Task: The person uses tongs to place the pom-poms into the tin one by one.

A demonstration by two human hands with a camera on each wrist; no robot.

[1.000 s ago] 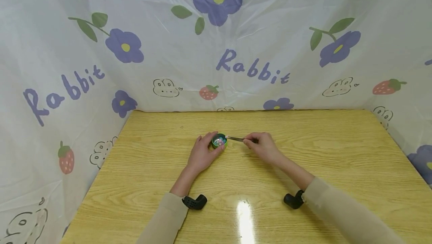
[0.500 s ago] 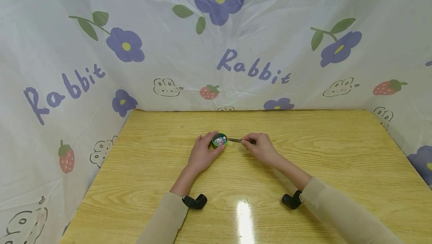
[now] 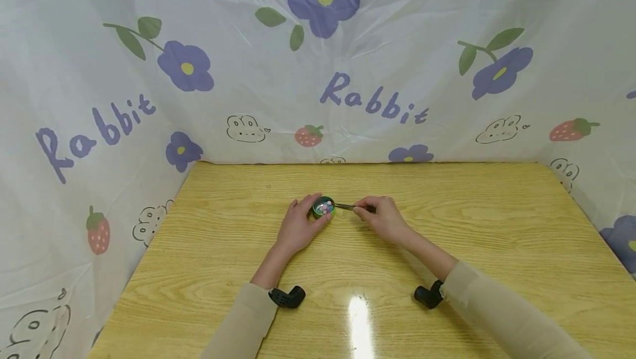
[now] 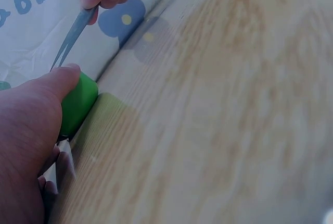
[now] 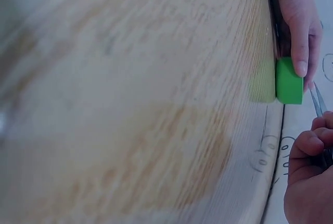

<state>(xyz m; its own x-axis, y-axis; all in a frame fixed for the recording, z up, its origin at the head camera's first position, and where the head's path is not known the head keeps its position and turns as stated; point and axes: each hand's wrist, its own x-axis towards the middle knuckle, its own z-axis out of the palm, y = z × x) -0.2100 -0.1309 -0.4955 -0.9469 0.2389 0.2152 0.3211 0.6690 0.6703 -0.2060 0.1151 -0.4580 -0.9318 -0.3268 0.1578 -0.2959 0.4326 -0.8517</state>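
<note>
A small round green container (image 3: 324,216) stands on the table, with several small pink, white and blue beads (image 3: 325,208) inside it. My left hand (image 3: 297,227) grips its side, thumb on the near side and fingers round the back. In the left wrist view, the thumb lies across the top edge of the green wall (image 4: 79,104). My right hand (image 3: 385,218) pinches a pair of metal tweezers (image 3: 344,206), their tips at the container's right rim. The tweezer arms (image 5: 318,99) look slightly parted in the right wrist view. Whether the tips touch a bead is too small to tell.
The wooden table (image 3: 377,182) runs back to a patterned cloth (image 3: 377,61) that hangs behind and at the sides. A black wrist device (image 3: 288,296) sits at the left sleeve, another device (image 3: 429,295) at the right.
My right hand has shifted slightly left with the tweezers. A pale bead seen at their tips a second ago now appears inside the container's right side. The left hand keeps its place.
</note>
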